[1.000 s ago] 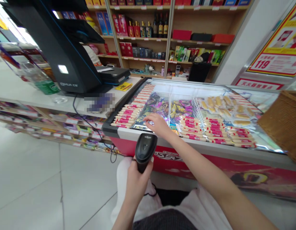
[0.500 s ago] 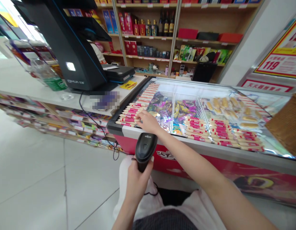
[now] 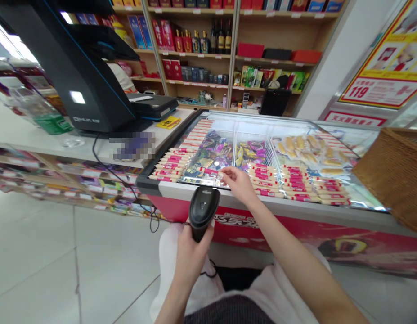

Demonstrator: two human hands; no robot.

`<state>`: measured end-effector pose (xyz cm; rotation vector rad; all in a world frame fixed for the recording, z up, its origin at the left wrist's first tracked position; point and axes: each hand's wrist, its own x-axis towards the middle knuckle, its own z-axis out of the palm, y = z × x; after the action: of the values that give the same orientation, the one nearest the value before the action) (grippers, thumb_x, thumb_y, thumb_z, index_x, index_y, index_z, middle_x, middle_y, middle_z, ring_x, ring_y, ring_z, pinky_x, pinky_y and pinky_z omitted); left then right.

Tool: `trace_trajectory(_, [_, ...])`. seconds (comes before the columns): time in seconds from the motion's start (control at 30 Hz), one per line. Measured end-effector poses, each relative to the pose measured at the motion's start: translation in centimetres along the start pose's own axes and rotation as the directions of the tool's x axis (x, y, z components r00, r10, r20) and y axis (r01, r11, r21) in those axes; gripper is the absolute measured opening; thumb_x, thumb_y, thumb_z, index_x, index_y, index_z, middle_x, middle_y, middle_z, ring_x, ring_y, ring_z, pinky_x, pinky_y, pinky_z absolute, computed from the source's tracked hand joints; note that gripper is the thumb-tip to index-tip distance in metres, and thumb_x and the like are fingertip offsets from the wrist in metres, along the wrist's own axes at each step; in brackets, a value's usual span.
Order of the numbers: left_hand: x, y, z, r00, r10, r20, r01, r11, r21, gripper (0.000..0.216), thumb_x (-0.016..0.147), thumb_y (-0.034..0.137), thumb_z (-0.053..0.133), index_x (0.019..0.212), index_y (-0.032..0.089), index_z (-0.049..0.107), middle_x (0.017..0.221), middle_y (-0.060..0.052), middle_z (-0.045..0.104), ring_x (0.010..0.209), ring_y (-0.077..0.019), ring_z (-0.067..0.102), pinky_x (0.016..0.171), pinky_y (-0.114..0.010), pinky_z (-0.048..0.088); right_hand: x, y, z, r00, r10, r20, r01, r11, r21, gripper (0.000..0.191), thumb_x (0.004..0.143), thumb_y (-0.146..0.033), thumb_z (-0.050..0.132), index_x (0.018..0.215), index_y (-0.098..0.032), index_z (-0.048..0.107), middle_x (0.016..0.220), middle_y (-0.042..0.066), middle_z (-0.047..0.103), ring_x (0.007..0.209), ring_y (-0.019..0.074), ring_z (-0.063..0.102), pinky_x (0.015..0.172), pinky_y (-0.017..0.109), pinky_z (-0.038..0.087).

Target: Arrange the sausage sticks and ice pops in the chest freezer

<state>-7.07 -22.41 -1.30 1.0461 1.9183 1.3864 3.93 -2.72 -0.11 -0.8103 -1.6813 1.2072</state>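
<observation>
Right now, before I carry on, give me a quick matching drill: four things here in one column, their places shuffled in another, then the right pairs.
Things
1. Black scanner
2. Pink-labelled stick
3. Wicker basket
4. Green-labelled bottle

Places
A. At the far right edge of the view
B. Pinched at one end by the right hand
C. On the white counter, beside the dark terminal
D. Gripped in the left hand

Pairs: 1-D, 2-B, 3-A, 4-C

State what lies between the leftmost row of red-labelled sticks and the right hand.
In the head view, one red-labelled stick, held at one end by the right hand, spans part of that stretch; dark wrapped packs show beneath.
</observation>
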Motion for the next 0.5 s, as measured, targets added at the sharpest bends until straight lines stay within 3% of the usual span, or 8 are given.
trace_trajectory(0.2, [0.12, 0.25, 0.49, 1.0, -0.006, 0.018, 0.006, 1.0, 0.017, 0.043, 0.082, 0.054, 0.068, 0.099, 0.014, 0.068, 0.062, -0.003, 0.066, 0.058, -0.0213, 0.061, 0.057, -0.03, 0.045, -0.3, 0.06, -0.12, 1.0, 0.005, -0.022, -0.004, 0.997, 0.072, 0.022, 0.087, -0.039, 0.069, 0.096, -0.02, 0.069, 0.078, 0.002, 0.069, 0.071, 0.0172, 0.069, 0.067, 0.029, 0.057])
trace_trajectory(0.37, [-0.11, 0.72, 0.74, 1.0, -0.012, 0.002, 0.012, 1.0, -0.016, 0.039, 0.08, 0.054, 0.07, 0.088, 0.016, 0.065, 0.06, -0.001, 0.064, 0.057, -0.0203, 0.06, 0.057, -0.029, 0.045, -0.34, 0.27, -0.4, 0.999, -0.021, -0.05, 0.023, 0.999, 0.033, 0.022, 0.088, -0.041, 0.067, 0.097, -0.021, 0.07, 0.081, 0.002, 0.071, 0.073, 0.0183, 0.07, 0.067, 0.03, 0.056])
trace_trajectory(0.5, [-0.17, 0.72, 0.71, 1.0, -0.023, 0.012, 0.023, 1.0, -0.002, 0.044, 0.08, 0.056, 0.07, 0.096, 0.015, 0.068, 0.057, 0.0, 0.063, 0.053, -0.0199, 0.057, 0.055, -0.03, 0.043, -0.34, 0.54, -0.14, 1.0, -0.024, -0.02, 0.025, 0.999, 0.03, 0.021, 0.088, -0.04, 0.067, 0.097, -0.022, 0.07, 0.081, 0.002, 0.071, 0.073, 0.0183, 0.069, 0.069, 0.031, 0.057])
